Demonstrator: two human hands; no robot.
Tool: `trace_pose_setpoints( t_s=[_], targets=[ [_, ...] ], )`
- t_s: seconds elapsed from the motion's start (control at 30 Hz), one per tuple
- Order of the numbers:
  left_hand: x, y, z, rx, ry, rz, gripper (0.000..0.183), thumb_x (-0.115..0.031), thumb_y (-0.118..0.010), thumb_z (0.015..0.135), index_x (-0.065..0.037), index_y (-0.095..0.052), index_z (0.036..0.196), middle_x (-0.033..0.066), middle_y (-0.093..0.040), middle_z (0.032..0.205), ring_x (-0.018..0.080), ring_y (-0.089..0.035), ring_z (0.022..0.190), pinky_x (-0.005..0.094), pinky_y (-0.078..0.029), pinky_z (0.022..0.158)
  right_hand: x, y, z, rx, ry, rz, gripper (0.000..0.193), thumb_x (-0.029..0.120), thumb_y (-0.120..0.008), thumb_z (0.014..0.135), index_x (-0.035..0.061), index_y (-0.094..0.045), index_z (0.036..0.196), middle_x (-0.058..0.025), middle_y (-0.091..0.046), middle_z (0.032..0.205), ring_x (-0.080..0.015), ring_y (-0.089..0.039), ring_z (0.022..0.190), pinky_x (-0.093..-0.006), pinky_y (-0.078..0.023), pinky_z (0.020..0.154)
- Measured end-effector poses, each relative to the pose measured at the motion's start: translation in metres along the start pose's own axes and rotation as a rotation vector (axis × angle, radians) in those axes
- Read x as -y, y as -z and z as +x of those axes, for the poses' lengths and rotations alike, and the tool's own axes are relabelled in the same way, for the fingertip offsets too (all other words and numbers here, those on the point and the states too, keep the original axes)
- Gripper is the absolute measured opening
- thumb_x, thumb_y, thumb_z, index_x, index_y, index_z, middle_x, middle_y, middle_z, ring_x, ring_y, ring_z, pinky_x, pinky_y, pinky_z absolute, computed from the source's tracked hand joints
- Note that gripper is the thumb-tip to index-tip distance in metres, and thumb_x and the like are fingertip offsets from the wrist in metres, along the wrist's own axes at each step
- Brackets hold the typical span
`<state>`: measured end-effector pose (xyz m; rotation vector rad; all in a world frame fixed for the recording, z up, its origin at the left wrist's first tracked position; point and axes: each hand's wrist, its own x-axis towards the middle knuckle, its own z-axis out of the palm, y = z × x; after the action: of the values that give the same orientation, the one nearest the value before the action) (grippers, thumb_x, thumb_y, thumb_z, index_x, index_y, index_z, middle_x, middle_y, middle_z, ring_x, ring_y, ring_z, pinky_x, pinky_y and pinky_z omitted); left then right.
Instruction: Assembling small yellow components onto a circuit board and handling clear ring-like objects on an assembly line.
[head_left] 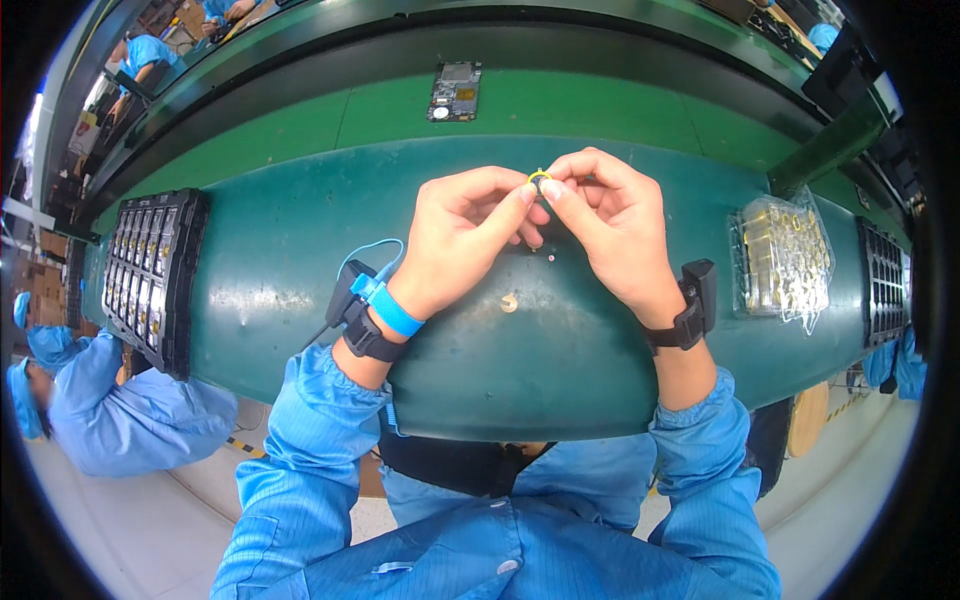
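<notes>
Above the middle of the green table mat [330, 250], both hands meet at a small dark round part with a yellow ring-shaped edge [540, 178]. My left hand [465, 225] pinches it from the left between thumb and forefinger. From the other side, my right hand [622, 222] grips it the same way, thumb toward me. The fingertips cover much of the part, so its exact kind is unclear. On the mat below the hands lie a small pale disc [509, 302] and a tiny pinkish piece [551, 258].
A circuit board [455, 92] lies on the green surface beyond the mat. At left stands a black compartment tray [155, 275]; another black tray [882, 280] is far right. Clear plastic trays [783, 255] hold several yellow-edged parts. A blue cord [372, 247] runs from my left wristband. Co-workers sit nearby.
</notes>
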<state>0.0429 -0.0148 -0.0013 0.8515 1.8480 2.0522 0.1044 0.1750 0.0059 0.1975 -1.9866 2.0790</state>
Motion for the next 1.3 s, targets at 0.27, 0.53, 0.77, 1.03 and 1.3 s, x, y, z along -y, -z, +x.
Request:
trace_pose_setpoints(
  t_s=[0.27, 0.53, 0.77, 1.03, 1.3],
  targets=[
    [-0.018, 0.019, 0.012, -0.106, 0.088, 0.245, 0.026, -0.013, -0.072, 0.103, 0.007, -0.075, 0.119, 0.0145, -0.08, 0.096, 0.018, -0.077, 0.08, 0.0306, -0.063, 0.071, 0.0, 0.005, 0.005, -0.116, -0.073, 0.004, 0.009, 0.006, -0.074, 0.104, -0.0019, -0.073, 0.109, -0.0017, -0.075, 0.098, -0.0033, -0.068, 0.084, -0.019, -0.052, 0.071],
    [-0.009, 0.101, 0.124, -0.23, 0.018, 0.885, 0.043, -0.009, -0.077, 0.089, 0.003, -0.073, 0.13, 0.0211, -0.078, 0.127, 0.0331, -0.073, 0.123, 0.0406, -0.057, 0.105, -0.012, 0.014, 0.011, -0.405, -0.051, 0.076, 0.01, 0.007, -0.073, 0.105, -0.0023, -0.074, 0.107, -0.0021, -0.075, 0.101, -0.0051, -0.067, 0.09, -0.0221, -0.054, 0.081],
    [0.037, 0.087, 0.203, 0.215, 0.195, 0.974, 0.104, -0.017, -0.091, 0.08, 0.0, -0.037, 0.167, 0.0255, -0.05, 0.165, 0.0375, -0.049, 0.152, 0.0406, -0.041, 0.125, -0.028, 0.015, 0.018, -0.414, -0.002, 0.034, 0.012, 0.009, -0.074, 0.104, -0.0024, -0.074, 0.105, -0.0018, -0.074, 0.096, -0.0051, -0.067, 0.085, -0.0232, -0.054, 0.076],
    [0.024, 0.089, 0.222, 0.361, 0.156, 1.32, 0.109, -0.035, -0.103, 0.062, -0.001, -0.055, 0.154, 0.0262, -0.067, 0.143, 0.0419, -0.065, 0.132, 0.0465, -0.053, 0.112, 0.0, 0.019, 0.011, -0.413, -0.103, 0.096, 0.014, 0.014, -0.074, 0.106, 0.0003, -0.074, 0.11, -0.0002, -0.073, 0.097, -0.0034, -0.062, 0.079, -0.0225, -0.048, 0.067],
    [-0.025, 0.09, 0.164, 0.042, 0.017, 1.212, 0.054, -0.015, -0.093, 0.078, 0.001, -0.067, 0.123, 0.023, -0.077, 0.11, 0.0427, -0.074, 0.106, 0.049, -0.059, 0.094, 0.221, 0.133, -0.109, -0.421, 0.14, -0.604, 0.004, 0.006, -0.069, 0.103, 0.0068, -0.07, 0.107, 0.0079, -0.058, 0.084, 0.0004, -0.044, 0.066, -0.019, -0.031, 0.056]
  ],
)
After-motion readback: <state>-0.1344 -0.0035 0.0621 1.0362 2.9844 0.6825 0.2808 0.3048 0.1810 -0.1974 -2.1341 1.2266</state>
